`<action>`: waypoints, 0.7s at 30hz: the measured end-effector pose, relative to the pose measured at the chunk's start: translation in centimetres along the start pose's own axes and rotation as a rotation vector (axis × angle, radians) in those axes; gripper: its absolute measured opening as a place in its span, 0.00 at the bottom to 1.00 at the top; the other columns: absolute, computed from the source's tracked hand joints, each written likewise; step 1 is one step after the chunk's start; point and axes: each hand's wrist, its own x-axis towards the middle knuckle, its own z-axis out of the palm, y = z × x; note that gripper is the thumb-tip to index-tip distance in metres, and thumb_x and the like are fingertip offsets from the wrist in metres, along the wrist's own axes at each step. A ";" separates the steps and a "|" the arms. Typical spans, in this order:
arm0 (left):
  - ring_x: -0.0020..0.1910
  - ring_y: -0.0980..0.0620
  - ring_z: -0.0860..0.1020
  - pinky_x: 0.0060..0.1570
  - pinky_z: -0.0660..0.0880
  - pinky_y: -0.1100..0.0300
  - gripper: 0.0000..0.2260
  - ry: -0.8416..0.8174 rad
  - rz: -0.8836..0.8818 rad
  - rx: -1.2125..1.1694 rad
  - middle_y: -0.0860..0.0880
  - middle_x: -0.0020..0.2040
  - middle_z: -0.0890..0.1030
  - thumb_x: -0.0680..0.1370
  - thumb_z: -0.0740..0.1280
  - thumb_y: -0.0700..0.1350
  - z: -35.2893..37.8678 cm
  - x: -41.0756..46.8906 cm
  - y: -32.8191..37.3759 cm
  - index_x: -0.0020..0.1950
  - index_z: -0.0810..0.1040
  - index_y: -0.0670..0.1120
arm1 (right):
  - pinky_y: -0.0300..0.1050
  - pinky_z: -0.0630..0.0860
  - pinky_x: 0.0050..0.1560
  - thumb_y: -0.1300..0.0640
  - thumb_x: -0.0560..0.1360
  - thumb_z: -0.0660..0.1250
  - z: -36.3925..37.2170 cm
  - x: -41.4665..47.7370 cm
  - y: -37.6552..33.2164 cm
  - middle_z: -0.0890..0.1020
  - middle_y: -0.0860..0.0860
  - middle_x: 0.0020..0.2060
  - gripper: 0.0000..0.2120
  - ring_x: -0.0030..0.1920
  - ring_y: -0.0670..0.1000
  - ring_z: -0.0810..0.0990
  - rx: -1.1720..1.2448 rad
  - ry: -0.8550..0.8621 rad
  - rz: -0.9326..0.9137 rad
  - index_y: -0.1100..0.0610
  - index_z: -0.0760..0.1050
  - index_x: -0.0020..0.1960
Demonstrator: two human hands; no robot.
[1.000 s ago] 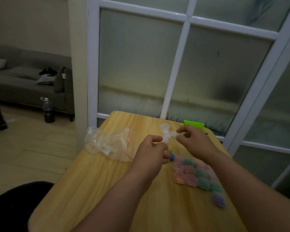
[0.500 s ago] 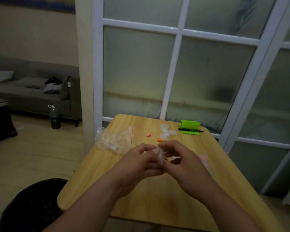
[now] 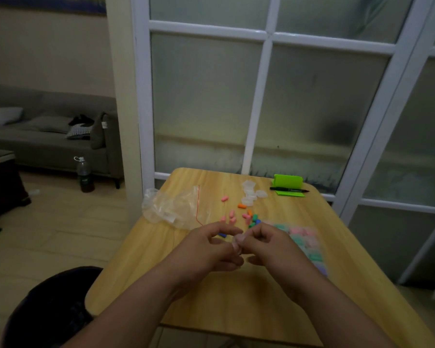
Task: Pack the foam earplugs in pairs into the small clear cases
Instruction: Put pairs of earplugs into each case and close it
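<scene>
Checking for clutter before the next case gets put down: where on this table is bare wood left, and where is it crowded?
Bare: the near left corner of the table beside the left hand; the strip between the pen and the packed cases. Crowded: the middle, with loose earplugs between the plastic bag and the empty cases.

The pale wooden surface (image 3: 236, 297) has rounded corners. Beyond the left grip (image 3: 206, 249), and off to its left, lies a crumpled clear bag (image 3: 171, 207) with a red strip. Loose foam earplugs (image 3: 246, 217) in pink, orange, green and blue are scattered just beyond both grips. Farther beyond them sits a cluster of empty clear cases (image 3: 251, 194). Just right of the right grip (image 3: 269, 247) lie rows of filled cases (image 3: 307, 242), blurred, in pink, green and purple. Well beyond the right grip, near the far edge, a black pen (image 3: 289, 189) lies across a flat green pad (image 3: 290, 194), with a green stand (image 3: 288, 180) just behind it.
</scene>
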 end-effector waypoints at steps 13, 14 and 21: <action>0.52 0.41 0.87 0.57 0.83 0.49 0.10 0.005 -0.047 -0.016 0.36 0.51 0.87 0.80 0.71 0.37 0.2 -0.2 -0.4 0.61 0.82 0.42 | 0.60 0.83 0.57 0.53 0.76 0.75 0.5 -0.3 0.2 0.88 0.51 0.40 0.07 0.45 0.50 0.87 -0.036 0.066 -0.039 0.56 0.82 0.48; 0.52 0.40 0.87 0.56 0.84 0.49 0.10 0.004 -0.048 -0.013 0.36 0.51 0.87 0.80 0.71 0.38 0.3 -0.2 -0.3 0.61 0.82 0.42 | 0.60 0.83 0.57 0.54 0.76 0.75 0.5 -0.4 0.2 0.88 0.51 0.40 0.07 0.44 0.50 0.87 -0.032 0.065 -0.036 0.57 0.81 0.48; 0.51 0.38 0.87 0.49 0.85 0.53 0.10 0.022 -0.056 -0.012 0.35 0.51 0.86 0.80 0.71 0.36 0.5 -0.3 -0.3 0.61 0.81 0.40 | 0.64 0.82 0.58 0.53 0.76 0.75 0.5 -0.4 0.7 0.88 0.51 0.39 0.07 0.44 0.51 0.87 -0.036 0.074 -0.041 0.55 0.80 0.48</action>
